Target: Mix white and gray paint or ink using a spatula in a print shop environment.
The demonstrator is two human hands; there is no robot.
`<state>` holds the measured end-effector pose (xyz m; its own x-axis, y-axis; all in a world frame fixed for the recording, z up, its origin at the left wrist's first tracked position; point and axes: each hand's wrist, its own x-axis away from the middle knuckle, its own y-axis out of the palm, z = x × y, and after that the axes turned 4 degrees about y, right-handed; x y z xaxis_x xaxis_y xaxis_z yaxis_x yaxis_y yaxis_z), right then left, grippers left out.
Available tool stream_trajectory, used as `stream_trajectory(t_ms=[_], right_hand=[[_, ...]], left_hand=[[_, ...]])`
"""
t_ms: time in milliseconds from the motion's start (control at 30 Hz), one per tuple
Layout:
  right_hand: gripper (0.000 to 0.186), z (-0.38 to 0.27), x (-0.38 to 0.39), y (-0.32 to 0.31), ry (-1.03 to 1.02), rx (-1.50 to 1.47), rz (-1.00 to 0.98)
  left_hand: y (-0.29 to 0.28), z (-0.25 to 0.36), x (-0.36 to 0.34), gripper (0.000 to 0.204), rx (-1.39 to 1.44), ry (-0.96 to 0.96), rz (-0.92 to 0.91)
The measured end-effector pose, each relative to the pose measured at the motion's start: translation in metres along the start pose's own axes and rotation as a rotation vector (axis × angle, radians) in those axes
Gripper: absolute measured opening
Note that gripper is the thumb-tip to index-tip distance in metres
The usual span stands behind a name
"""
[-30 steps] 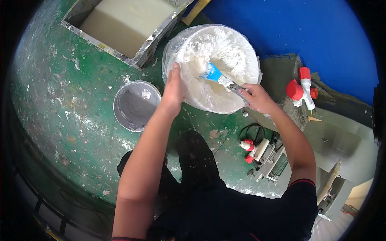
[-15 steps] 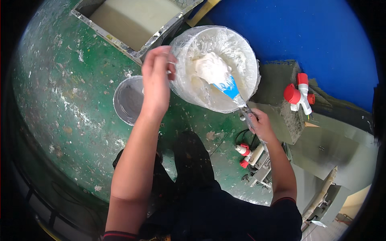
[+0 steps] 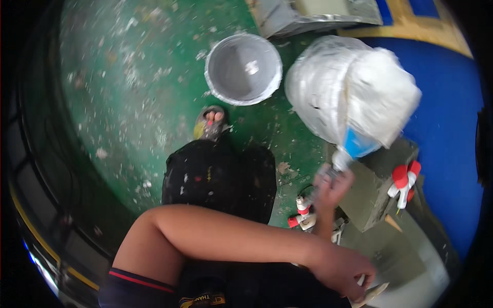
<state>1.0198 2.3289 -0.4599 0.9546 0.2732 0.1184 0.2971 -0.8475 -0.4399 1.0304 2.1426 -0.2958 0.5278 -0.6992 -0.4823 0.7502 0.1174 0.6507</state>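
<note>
At the near side of the plastic-wrapped tub [image 3: 316,84]: a spatula [image 3: 358,143], its blue blade pointing up and away, its handle coming back toward the person.
Beyond the blade: a white mass [image 3: 382,97], bulky and blurred; whether it rests on the blade or belongs to the tub, I cannot tell.
Spatula handle: gripped by the right hand [image 3: 334,185], fingers closed round it, the outline smeared.
Left arm: laid across the body to the person's right; its left hand [image 3: 343,269] has bent fingers beside a tan-edged piece [image 3: 377,293], and whether it grips that I cannot tell.
Left of the tub: a grey bucket [image 3: 223,72], a white dab inside, standing apart on a paint-spotted green floor [image 3: 138,77].
Below the bucket: a sandalled foot [image 3: 213,117].
Right of the spatula: a red-and-white connector [image 3: 405,185], near a grey block [image 3: 354,197].
Far side: a grey box [image 3: 308,23], a yellowish frame [image 3: 416,28] and a blue surface [image 3: 452,102].
</note>
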Motion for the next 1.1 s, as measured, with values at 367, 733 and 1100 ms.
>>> stream_trajectory(t_ms=[367,733,1100], right_hand=[[0.032,0.028,-0.013,0.135,-0.006,0.466,-0.185],[0.031,0.01,0.008,0.125,-0.039,0.404,-0.136],[0.031,0.07,-0.015,0.156,-0.003,0.525,-0.275]], left_hand=[[0.007,0.002,0.023,0.048,0.038,0.091,0.211],[-0.001,0.004,0.023,0.044,0.049,0.159,0.347],[-0.008,0.001,0.023,0.042,0.064,0.23,0.371]])
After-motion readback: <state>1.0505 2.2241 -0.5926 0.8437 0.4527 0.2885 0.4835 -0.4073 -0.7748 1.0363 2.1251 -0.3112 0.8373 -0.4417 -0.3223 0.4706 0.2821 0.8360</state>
